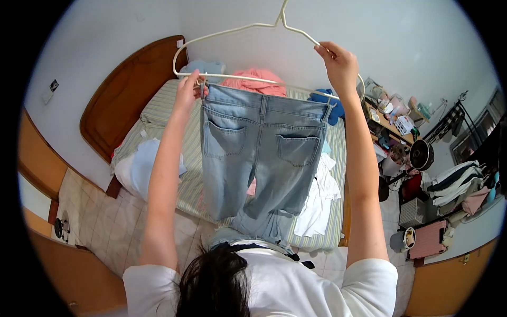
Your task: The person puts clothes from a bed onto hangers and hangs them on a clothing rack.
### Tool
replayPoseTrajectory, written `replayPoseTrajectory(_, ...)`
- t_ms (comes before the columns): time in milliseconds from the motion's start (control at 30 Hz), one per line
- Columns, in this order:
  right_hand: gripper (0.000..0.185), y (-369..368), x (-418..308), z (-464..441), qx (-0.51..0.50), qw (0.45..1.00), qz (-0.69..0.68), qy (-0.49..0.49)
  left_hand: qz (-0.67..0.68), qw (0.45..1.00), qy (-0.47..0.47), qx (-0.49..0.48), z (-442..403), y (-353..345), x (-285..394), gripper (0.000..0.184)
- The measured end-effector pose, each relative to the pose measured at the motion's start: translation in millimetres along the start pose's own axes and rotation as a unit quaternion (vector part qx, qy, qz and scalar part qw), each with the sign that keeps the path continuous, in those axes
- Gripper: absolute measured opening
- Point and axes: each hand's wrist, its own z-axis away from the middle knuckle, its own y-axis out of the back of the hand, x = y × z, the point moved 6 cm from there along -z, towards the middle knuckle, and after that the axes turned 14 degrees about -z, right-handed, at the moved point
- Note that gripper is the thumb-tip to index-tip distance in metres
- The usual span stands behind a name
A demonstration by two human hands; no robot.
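A pair of light blue jeans hangs in front of me from a cream hanger, back pockets facing me. My left hand is closed at the left corner of the waistband, by a belt loop and the lower bar of the hanger. Raised higher, my right hand pinches the sloping right shoulder of the hanger. At the waistband's right corner, a belt loop reaches up to the bar. The hanger's hook runs out of the top of the view, and the lower legs of the jeans are foreshortened.
Behind the jeans stands a bed with a striped sheet and a wooden headboard. White clothes, a pink bundle and blue items lie on it. A cluttered desk, a black fan and a pink suitcase are on the right.
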Motion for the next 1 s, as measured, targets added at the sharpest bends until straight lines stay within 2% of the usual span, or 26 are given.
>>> replayPoseTrajectory(133, 0.018, -7, -37, -23, 0.049, 0.998, -0.001, 0.03, -0.075, 0.995, -0.053, 0.027, -16, 32, 38, 0.041)
replayPoseTrajectory(267, 0.02, -17, -70, -33, 0.059, 0.998, -0.015, 0.011, -0.141, 0.984, -0.085, 0.075, -26, 71, 59, 0.043)
replayPoseTrajectory(367, 0.02, -30, -95, -37, 0.056, 0.998, -0.019, 0.008, -0.172, 0.979, -0.077, 0.072, -34, 104, 68, 0.044)
replayPoseTrajectory(467, 0.02, -59, -133, -41, 0.056, 0.998, -0.024, -0.001, -0.184, 0.964, -0.056, 0.184, -7, 149, 101, 0.048)
replayPoseTrajectory(500, 0.02, -67, -146, -41, 0.054, 0.998, -0.024, -0.014, -0.159, 0.965, -0.062, 0.197, -11, 171, 104, 0.055)
replayPoseTrajectory(533, 0.02, -74, -156, -42, 0.05, 0.998, -0.026, -0.028, -0.221, 0.931, -0.124, 0.261, -8, 189, 115, 0.056)
replayPoseTrajectory(600, 0.021, -93, -183, -43, 0.05, 0.997, -0.044, -0.029, -0.341, 0.828, -0.238, 0.376, 7, 221, 136, 0.056)
replayPoseTrajectory(633, 0.021, -103, -196, -43, 0.049, 0.997, -0.053, -0.032, -0.39, 0.795, -0.281, 0.37, 19, 226, 153, 0.057)
replayPoseTrajectory(733, 0.02, -137, -234, -43, 0.059, 0.995, -0.077, -0.006, -0.502, 0.646, -0.425, 0.387, 45, 240, 193, 0.056)
replayPoseTrajectory(833, 0.02, -172, -269, -43, 0.046, 0.996, -0.079, -0.007, -0.566, 0.62, -0.435, 0.327, 43, 263, 207, 0.051)
replayPoseTrajectory(1000, 0.019, -238, -304, -39, 0.038, 0.989, -0.139, -0.039, -0.672, 0.483, -0.405, 0.389, 51, 319, 216, 0.035)
